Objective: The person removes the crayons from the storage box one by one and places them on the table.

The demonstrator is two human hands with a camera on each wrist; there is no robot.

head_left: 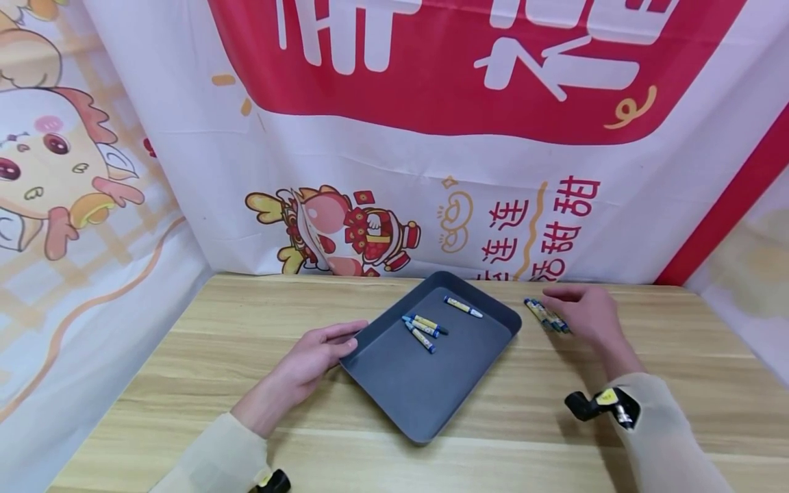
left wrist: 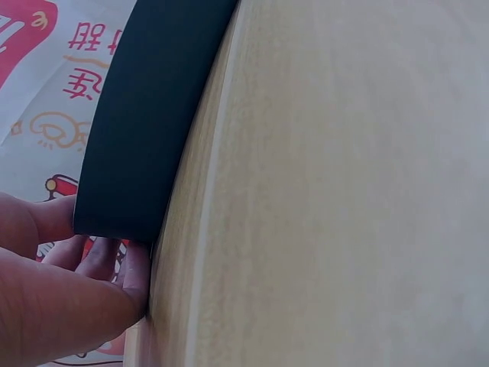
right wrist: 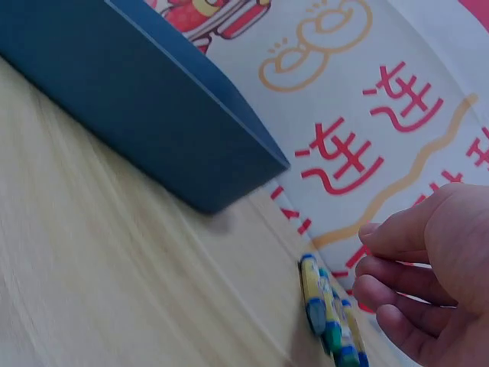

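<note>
A dark grey rectangular tray [head_left: 401, 390] lies at an angle on the table. My left hand [head_left: 314, 359] holds its left edge, the thumb at the rim and the other fingers against the outer wall [left wrist: 137, 153]. Several crayons with pale yellow wrappers are in the tray: one crayon [head_left: 464, 307] lies alone near the far end, and others form a small overlapping pile [head_left: 425, 330]. Right of the tray, several more crayons [head_left: 545, 316] lie side by side. My right hand [head_left: 588, 315] hovers beside these crayons [right wrist: 330, 310], fingers loosely bent, with nothing visible between them.
The light wooden table [head_left: 246, 315] ends at a white and red printed cloth [head_left: 345, 157] hanging behind it. Another patterned cloth [head_left: 92, 287] hangs along the left side. A small black device [head_left: 607, 404] sits on the right wrist.
</note>
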